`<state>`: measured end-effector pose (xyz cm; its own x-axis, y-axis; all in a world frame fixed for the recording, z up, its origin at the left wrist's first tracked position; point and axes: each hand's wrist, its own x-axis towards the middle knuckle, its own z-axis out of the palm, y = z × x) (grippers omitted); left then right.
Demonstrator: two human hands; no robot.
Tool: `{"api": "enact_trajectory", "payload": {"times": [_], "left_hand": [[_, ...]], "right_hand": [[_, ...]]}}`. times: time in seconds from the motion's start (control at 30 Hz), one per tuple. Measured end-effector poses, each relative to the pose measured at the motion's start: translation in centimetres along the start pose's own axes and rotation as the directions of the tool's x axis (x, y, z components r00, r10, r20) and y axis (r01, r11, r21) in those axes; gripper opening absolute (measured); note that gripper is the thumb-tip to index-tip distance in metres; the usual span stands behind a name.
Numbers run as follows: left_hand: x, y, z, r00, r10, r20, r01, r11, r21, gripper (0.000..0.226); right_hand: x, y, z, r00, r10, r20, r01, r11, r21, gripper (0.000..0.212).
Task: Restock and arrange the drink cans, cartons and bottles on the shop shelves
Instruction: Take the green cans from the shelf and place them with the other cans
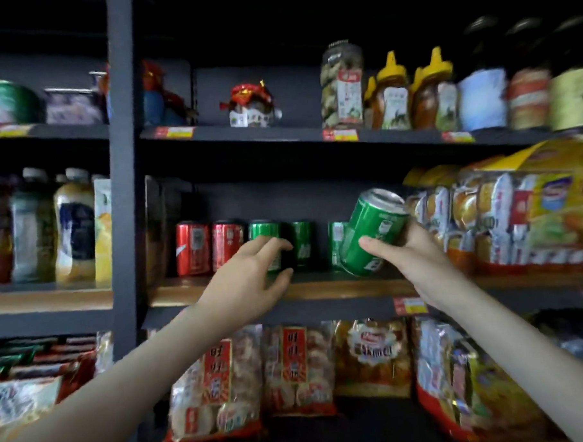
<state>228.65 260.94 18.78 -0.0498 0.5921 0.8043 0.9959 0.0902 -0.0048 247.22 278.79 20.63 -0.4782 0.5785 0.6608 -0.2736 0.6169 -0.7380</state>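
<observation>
My right hand [415,252] grips a green can [372,230], tilted with its silver top up and to the right, just above the middle shelf [336,287]. On that shelf stand two red cans [192,247] [227,242] and a row of green cans [303,243]. My left hand [252,282] reaches in with thumb and fingers spread around the leftmost green can [265,232]; whether it touches the can is unclear. Another green can [336,245] stands partly hidden behind the held one.
Snack multipacks [517,217] crowd the same shelf to the right. Bottles and cartons [73,227] fill the bay left of the dark upright post [125,194]. Jars and honey bottles [391,92] stand on the shelf above. Rice-cracker bags [217,384] sit below.
</observation>
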Motion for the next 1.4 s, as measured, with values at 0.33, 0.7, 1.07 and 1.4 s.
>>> {"api": "enact_trajectory", "payload": {"times": [0.33, 0.7, 1.07, 1.4], "left_hand": [[7.8, -6.0, 3.1, 0.966, -0.063, 0.252, -0.01, 0.96, 0.278, 0.074], [10.8, -9.4, 3.9, 0.934, -0.08, 0.349, -0.11, 0.863, 0.492, 0.095], [9.8, -12.8, 2.7, 0.927, 0.036, 0.373, -0.289, 0.701, 0.652, 0.113], [9.8, -14.6, 4.5, 0.931, 0.271, 0.243, -0.364, 0.689, 0.627, 0.092]], "right_hand": [[9.2, 3.8, 0.0, 0.948, 0.307, 0.083, -0.283, 0.933, -0.22, 0.052], [10.2, 3.6, 1.5, 0.948, 0.302, 0.101, -0.1, 0.584, -0.806, 0.115], [15.9, 5.8, 14.5, 0.889, 0.014, 0.457, 0.456, 0.041, -0.889, 0.111], [17.9, 9.1, 16.0, 0.907, 0.191, 0.376, 0.339, 0.202, -0.919, 0.09]]}}
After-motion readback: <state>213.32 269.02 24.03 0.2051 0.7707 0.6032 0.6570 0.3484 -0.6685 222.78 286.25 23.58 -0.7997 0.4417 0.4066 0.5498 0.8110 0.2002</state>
